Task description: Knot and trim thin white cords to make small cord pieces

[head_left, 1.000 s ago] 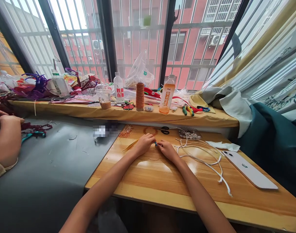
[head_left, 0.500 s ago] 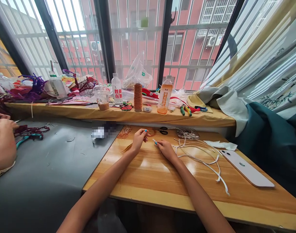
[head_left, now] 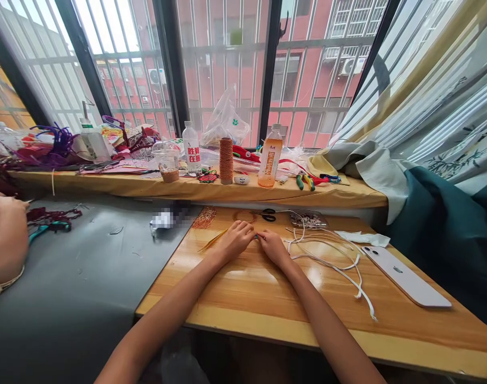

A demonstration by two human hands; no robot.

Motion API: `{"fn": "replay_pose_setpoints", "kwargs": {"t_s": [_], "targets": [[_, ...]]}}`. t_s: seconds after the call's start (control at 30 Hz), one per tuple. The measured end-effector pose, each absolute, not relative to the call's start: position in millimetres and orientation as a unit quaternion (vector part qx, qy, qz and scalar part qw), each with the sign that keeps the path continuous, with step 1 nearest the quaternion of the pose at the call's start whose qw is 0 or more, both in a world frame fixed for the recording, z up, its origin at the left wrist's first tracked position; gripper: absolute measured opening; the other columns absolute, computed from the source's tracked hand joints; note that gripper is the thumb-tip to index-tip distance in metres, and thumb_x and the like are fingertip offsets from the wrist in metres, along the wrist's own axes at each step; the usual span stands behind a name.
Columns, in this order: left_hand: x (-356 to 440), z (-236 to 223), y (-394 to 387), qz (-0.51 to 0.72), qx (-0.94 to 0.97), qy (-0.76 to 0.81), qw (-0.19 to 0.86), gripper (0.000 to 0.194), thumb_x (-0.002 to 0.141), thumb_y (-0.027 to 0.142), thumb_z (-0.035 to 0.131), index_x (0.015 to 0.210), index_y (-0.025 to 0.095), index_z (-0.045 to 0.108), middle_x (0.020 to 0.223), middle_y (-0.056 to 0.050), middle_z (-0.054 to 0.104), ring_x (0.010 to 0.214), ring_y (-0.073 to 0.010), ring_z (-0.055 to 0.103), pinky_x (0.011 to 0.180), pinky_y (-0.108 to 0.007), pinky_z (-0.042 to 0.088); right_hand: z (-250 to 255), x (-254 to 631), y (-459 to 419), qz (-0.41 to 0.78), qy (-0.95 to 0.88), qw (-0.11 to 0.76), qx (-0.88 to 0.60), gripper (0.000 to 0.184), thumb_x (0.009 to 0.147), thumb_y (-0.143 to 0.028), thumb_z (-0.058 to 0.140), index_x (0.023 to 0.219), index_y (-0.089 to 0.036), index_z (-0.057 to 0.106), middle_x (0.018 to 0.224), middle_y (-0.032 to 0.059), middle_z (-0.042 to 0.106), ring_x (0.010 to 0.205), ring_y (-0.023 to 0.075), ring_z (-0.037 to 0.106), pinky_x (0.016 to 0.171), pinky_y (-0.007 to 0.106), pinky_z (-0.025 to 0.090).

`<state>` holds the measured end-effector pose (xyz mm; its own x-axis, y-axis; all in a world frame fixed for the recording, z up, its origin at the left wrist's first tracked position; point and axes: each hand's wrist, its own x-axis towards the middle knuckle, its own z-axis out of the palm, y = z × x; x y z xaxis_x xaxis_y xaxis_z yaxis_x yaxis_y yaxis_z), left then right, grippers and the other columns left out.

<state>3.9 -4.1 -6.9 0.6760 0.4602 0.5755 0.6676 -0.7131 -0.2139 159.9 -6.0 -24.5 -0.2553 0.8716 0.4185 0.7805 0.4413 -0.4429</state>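
My left hand [head_left: 238, 239] is closed, its fingers bent down over the wooden table and meeting the fingertips of my right hand. What it pinches is hidden under the fingers. My right hand [head_left: 272, 246] is closed too, thumb and finger pressed together; the white cord end held there half a second ago is covered by the hands. Beside my left hand lie golden threads [head_left: 212, 241]. Just beyond it is a coil of brown cord [head_left: 244, 215]. Long white cords [head_left: 339, 266] curl over the table to the right of my right hand.
Black scissors [head_left: 268, 215] and a clear tray of small pieces [head_left: 308, 220] lie at the back. A phone [head_left: 407, 277] rests at right. Along the ledge stand a brown cord spool [head_left: 226, 162] and a drink bottle [head_left: 270, 157]. Another person's arm [head_left: 6, 234] is at left.
My left hand has turned palm down and moved right, so its fingers now meet my right hand. The white tip in my right fingers has gone out of sight. My right hand has barely moved.
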Motion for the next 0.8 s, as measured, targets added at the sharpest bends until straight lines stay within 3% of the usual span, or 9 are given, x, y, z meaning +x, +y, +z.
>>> {"fn": "replay_pose_setpoints", "kwargs": {"t_s": [0.27, 0.4, 0.47, 0.57, 0.67, 0.8], "targets": [[-0.6, -9.5, 1.2, -0.225, -0.894, -0.335, 0.193, 0.014, 0.083, 0.019, 0.041, 0.083, 0.015, 0.054, 0.080, -0.005, 0.057, 0.079, -0.0172, 0.048, 0.068, -0.028, 0.036, -23.0, 157.9, -6.1, 0.092, -0.788, 0.327, -0.513, 0.023, 0.081, -0.017, 0.043, 0.081, -0.014, 0.066, 0.076, 0.0072, 0.061, 0.071, 0.0154, 0.053, 0.067, 0.024, 0.037], [-3.5, -7.6, 4.6, -0.289, -0.865, -0.389, 0.131, 0.014, 0.081, 0.014, 0.042, 0.083, 0.015, 0.056, 0.079, -0.006, 0.059, 0.078, -0.0173, 0.050, 0.068, -0.028, 0.038, -23.6, 159.2, -3.7, 0.107, -0.773, 0.347, -0.520, 0.023, 0.079, -0.017, 0.044, 0.079, -0.014, 0.067, 0.076, 0.0080, 0.062, 0.071, 0.0166, 0.054, 0.066, 0.024, 0.037], [-3.4, -6.9, 7.7, -0.371, -0.822, -0.430, 0.051, 0.016, 0.080, 0.015, 0.042, 0.083, 0.014, 0.057, 0.080, -0.007, 0.060, 0.078, -0.0170, 0.052, 0.069, -0.028, 0.039, -25.1, 160.8, -1.7, 0.118, -0.761, 0.360, -0.526, 0.024, 0.079, -0.018, 0.043, 0.078, -0.014, 0.067, 0.077, 0.0082, 0.063, 0.072, 0.0170, 0.055, 0.066, 0.025, 0.038], [1.3, -7.5, 10.6, -0.485, -0.729, -0.452, -0.169, 0.015, 0.078, 0.017, 0.043, 0.083, 0.014, 0.058, 0.072, -0.004, 0.061, 0.067, -0.0134, 0.053, 0.062, -0.025, 0.041, -27.1, 163.0, 1.0, 0.137, -0.742, 0.380, -0.535, 0.025, 0.078, -0.021, 0.043, 0.078, -0.014, 0.067, 0.077, 0.0086, 0.063, 0.073, 0.0182, 0.055, 0.066, 0.026, 0.038], [9.3, -11.1, 9.0, -0.508, -0.669, -0.400, -0.365, 0.017, 0.075, 0.019, 0.046, 0.084, 0.012, 0.058, 0.065, -0.002, 0.058, 0.053, -0.0090, 0.049, 0.051, -0.020, 0.039, -26.6, 163.5, 1.9, 0.161, -0.730, 0.397, -0.532, 0.027, 0.077, -0.024, 0.042, 0.076, -0.014, 0.066, 0.073, 0.0073, 0.063, 0.070, 0.0185, 0.054, 0.064, 0.026, 0.037], [16.8, -18.8, 5.7, -0.495, -0.663, -0.346, -0.443, 0.022, 0.073, 0.023, 0.049, 0.090, 0.013, 0.059, 0.064, -0.001, 0.056, 0.051, -0.0066, 0.046, 0.048, -0.018, 0.037, -21.5, 160.2, 0.7, 0.202, -0.740, 0.413, -0.491, 0.029, 0.078, -0.028, 0.038, 0.072, -0.015, 0.063, 0.071, 0.0047, 0.060, 0.071, 0.0168, 0.053, 0.065, 0.026, 0.037]]}}
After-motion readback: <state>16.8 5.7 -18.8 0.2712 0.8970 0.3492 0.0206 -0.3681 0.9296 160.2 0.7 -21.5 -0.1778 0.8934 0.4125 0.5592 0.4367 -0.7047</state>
